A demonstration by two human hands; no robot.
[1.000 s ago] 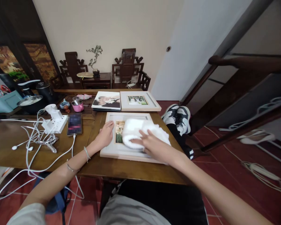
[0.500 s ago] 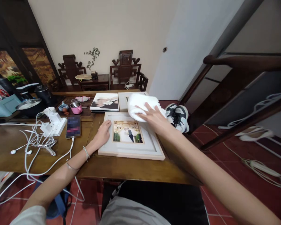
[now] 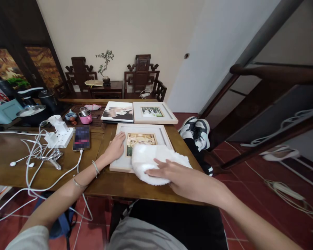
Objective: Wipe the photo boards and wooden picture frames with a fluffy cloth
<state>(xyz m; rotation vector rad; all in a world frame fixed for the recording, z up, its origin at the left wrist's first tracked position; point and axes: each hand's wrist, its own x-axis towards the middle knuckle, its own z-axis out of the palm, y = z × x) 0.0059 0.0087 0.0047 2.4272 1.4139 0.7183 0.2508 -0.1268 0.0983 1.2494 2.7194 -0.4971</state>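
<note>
A picture frame point(image 3: 117, 163) with a pale wood edge, a wide light mat and a small photo lies flat on the wooden table in front of me. My left hand point(image 3: 115, 147) grips its left edge, fingers over the rim. Under my right hand point(image 3: 167, 171) is a fluffy white cloth point(image 3: 146, 158), held against the frame's near right part. The cloth covers the lower right of the photo and hangs over the frame's near edge.
Behind lie a second picture frame point(image 3: 169, 116) and a photo panel point(image 3: 117, 111). At left are a phone point(image 3: 81, 138), a power strip point(image 3: 64, 137) with tangled white cables and a pink cup point(image 3: 85, 117). Someone's sneakers point(image 3: 199, 133) show beyond the table's right edge.
My right hand has drawn the white cloth from the frame's far right corner toward me, uncovering the second frame behind. My left hand stays on the left edge.
</note>
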